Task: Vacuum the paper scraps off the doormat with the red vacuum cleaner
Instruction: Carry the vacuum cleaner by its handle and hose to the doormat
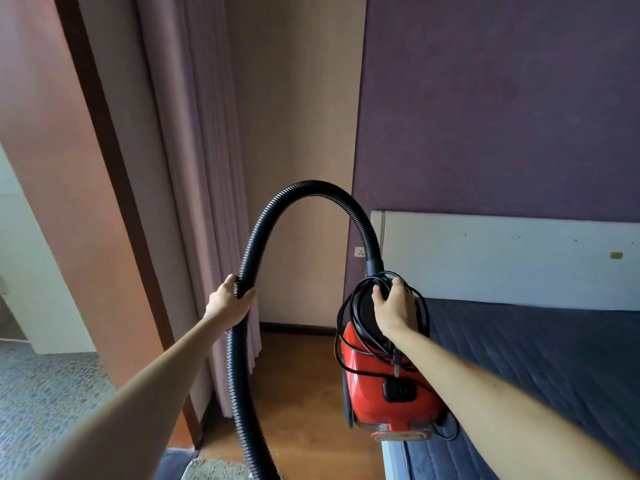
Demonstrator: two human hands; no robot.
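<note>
Wooden floor (304, 386) beside mattress (536, 358); red vacuum cleaner (367, 386) and hose (263, 223) seemingly aloft

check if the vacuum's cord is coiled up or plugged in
Coiled, not plugged in: the black cord loops around the top of the red vacuum cleaner under the right hand; its plug dangles against the body.

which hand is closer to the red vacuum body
Right. The right hand grips the top of the red vacuum cleaner; the left hand holds the black hose to its left.
</note>
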